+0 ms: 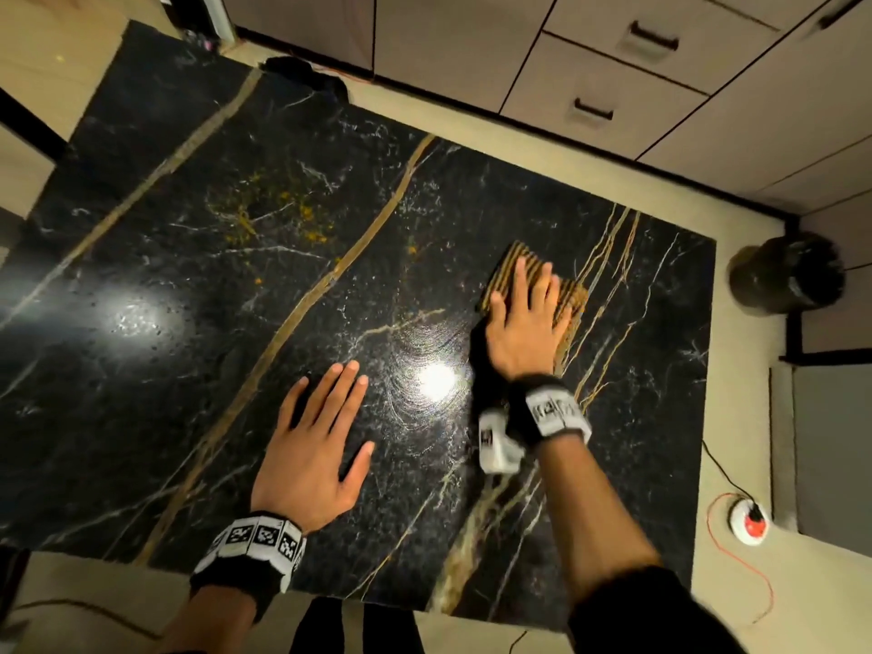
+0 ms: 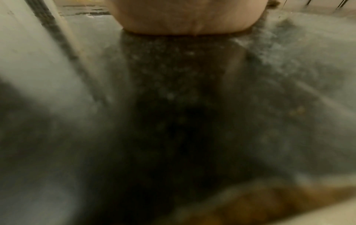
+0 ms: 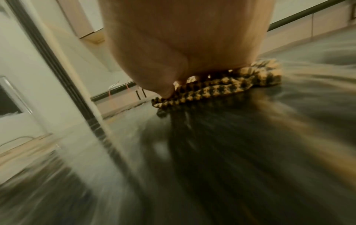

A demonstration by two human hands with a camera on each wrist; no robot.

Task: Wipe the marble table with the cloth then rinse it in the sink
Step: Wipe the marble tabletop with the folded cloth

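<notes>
Where wrist views blur, both flat palms overhead: right hand [image 1: 524, 323] atop cloth [image 1: 568, 299], left hand [image 1: 314, 446] empty.

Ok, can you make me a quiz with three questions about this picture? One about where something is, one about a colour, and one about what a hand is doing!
1. Where is the cloth?
A. On the floor
B. On the table, under the right hand
C. In the bin

2. What colour are the specks on the table?
A. Yellow-orange
B. Blue
C. Pink

3. What is the left hand doing?
A. Squeezing the cloth
B. Making a fist
C. Resting flat on the table

Answers:
1. B, since the right hand presses the cloth onto the table's right part.
2. A, since yellow-orange specks dot the dark marble at the far left.
3. C, since its fingers lie straight on the marble and hold nothing.
</notes>
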